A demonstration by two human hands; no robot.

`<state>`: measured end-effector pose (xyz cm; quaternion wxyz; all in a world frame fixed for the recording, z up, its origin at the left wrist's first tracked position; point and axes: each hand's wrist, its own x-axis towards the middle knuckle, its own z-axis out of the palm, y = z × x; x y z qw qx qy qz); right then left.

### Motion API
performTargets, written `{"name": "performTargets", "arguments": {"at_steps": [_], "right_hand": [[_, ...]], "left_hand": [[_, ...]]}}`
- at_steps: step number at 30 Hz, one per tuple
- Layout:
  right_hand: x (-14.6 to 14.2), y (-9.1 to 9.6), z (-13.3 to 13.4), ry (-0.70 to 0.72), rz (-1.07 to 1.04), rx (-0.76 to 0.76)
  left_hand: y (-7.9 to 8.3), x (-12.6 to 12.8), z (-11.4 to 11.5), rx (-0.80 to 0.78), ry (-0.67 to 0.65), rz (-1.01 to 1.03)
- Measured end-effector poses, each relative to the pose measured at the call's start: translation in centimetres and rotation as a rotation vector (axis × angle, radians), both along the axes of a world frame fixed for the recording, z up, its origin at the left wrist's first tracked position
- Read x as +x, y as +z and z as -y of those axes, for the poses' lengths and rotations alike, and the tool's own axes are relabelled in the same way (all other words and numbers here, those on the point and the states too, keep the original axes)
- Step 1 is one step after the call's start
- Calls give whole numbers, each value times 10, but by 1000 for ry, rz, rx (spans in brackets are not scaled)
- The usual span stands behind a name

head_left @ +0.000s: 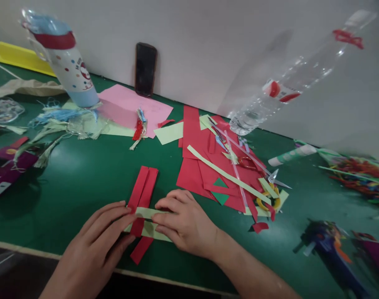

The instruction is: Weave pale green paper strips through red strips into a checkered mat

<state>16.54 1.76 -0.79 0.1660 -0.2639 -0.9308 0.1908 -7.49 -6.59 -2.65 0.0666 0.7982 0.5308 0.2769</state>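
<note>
Two red paper strips (143, 187) lie side by side on the green table, crossed by pale green paper strips (149, 229) that pass over and under them. At the left edge of this weave, my left hand (99, 236) has its fingers and thumb closed on the strips' ends. My right hand (186, 220) bends its fingers over the pale green strips on the right side, gripping them near the crossing. Its thumb is hidden. The lower end of one red strip sticks out below the weave, towards the table's front edge.
Red sheets (194, 174), scraps and scissors (248, 162) lie to the right. Behind stand a plastic bottle (289, 89), a phone (145, 69) against the wall and a flask (67, 66). A glue gun (329, 249) is at right, tassels (67, 120) at left.
</note>
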Motion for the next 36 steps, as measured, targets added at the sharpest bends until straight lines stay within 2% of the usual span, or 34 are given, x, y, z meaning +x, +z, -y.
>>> {"name": "performTargets", "arguments": {"at_steps": [4,7,13,21,28,32,36], "right_hand": [[-1,-1,0,1,13,28],[3,1,-4,-1,-28,49],[24,11,-16,-140,-109,84],[15,11,-22,-109,126,66],[7,12,-42,-61,129,83],[18,18,-42,-86,60,88],[29,24,-37,-48,125,107]], "left_hand": [[2,-6,-4,50,-132,-82],[-1,-6,-6,67,-177,-137],[-3,-4,-4,60,-177,-98],[-9,-5,-3,46,-173,-67],[-9,-6,-2,-25,-153,-69],[-8,-5,-2,5,-150,-63],[-8,-5,-2,14,-146,-80]]}}
